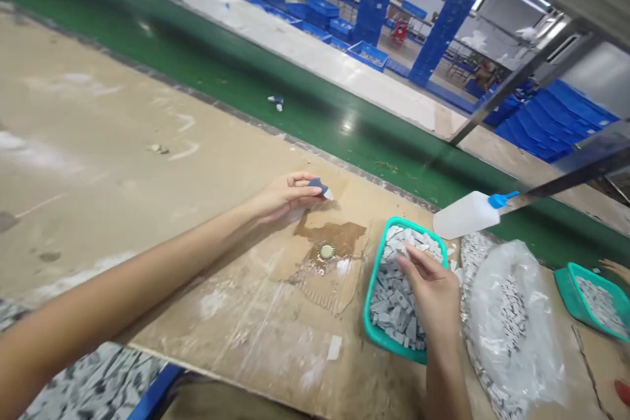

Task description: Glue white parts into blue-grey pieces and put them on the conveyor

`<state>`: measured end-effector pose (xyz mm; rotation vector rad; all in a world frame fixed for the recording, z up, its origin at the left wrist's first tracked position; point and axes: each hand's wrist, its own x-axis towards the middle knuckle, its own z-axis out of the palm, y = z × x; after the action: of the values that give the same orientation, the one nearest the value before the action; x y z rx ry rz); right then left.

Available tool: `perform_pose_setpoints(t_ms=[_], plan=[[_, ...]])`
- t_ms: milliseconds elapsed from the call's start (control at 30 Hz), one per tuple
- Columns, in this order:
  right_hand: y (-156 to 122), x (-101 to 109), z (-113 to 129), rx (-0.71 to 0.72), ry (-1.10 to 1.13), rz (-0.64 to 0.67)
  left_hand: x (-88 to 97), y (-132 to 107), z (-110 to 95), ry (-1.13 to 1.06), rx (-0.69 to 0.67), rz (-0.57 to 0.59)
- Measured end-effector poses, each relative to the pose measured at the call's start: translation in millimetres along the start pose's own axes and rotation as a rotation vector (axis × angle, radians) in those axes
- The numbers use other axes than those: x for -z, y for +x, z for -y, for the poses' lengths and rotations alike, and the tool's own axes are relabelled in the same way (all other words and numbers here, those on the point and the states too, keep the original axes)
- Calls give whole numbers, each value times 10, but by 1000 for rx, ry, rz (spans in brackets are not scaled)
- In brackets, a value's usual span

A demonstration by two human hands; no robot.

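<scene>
Small dark piece (316,184): mid-frame, pinched by your left hand (293,197), pale tip poking out to the right.
Right hand (433,282): right of centre, over the green basket (370,295), fingertips drawn close at the grey bits (396,302); can't tell whether you've got one.
Good handling: a light pinch suits the left, tip clear of fingers; narrow fingertips should suit single bits.
Around: round disc (326,251) on the table between your hands; plastic bag (541,335) lower right.
Watch for: white bottle (465,215) just beyond the basket; your wrist could catch the rim.
</scene>
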<state>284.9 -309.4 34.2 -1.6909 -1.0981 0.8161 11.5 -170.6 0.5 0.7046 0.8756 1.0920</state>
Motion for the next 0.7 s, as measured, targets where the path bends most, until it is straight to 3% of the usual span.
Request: perform_pose_setpoints(t_ms=[167,333,500,700], plan=[[-108,-388,163,40,-142,328,142,-43,122,5,-52,16],[-89,-692,134,357,-460,333,184,-47,129,-11,-3,148],[-121,-708,42,534,-564,344,170,-81,115,-75,44,219],[-165,-742,70,676,-638,397,119,-146,124,-78,7,251]])
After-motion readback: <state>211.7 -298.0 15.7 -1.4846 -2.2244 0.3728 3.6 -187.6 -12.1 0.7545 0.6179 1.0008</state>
